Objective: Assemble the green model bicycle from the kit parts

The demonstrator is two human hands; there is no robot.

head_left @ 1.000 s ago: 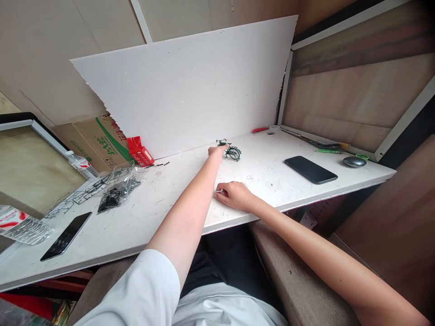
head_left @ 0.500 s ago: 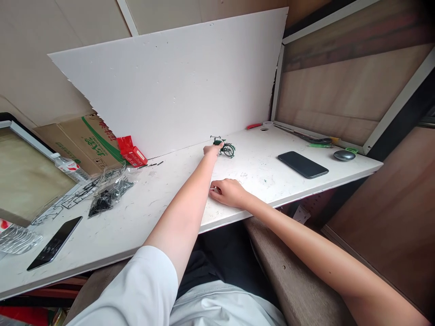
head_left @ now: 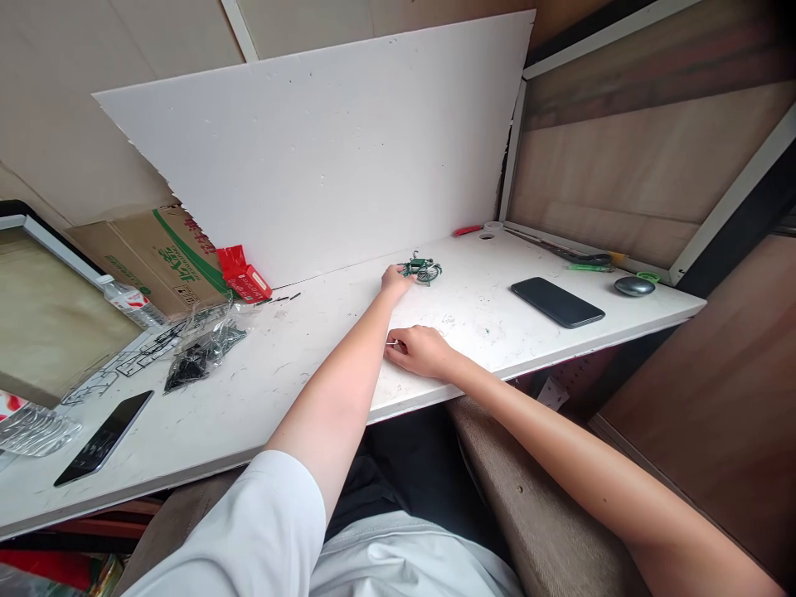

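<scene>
A small dark-green model bicycle (head_left: 428, 270) stands toward the back of the white table, with one spoked wheel facing right. My left hand (head_left: 396, 280) reaches out to its left end, fingers closed on it and hiding part of the front. Nearer the table's front edge, my right hand (head_left: 421, 351) rests on the surface with curled fingers. A thin pale tip (head_left: 391, 342) pokes out from those fingers; what it belongs to is hidden.
Right of my hands lie a black phone (head_left: 557, 302) and a grey rounded object (head_left: 634, 286). To the left are a plastic bag of dark parts (head_left: 202, 356), black part frames (head_left: 140, 356), another phone (head_left: 104, 438) and a red box (head_left: 252, 284). A white board (head_left: 336, 157) stands behind.
The model bicycle has turned and tilted, and sits slightly further right. My left hand has shifted to its left end, uncovering more of the frame. My right hand stays in place.
</scene>
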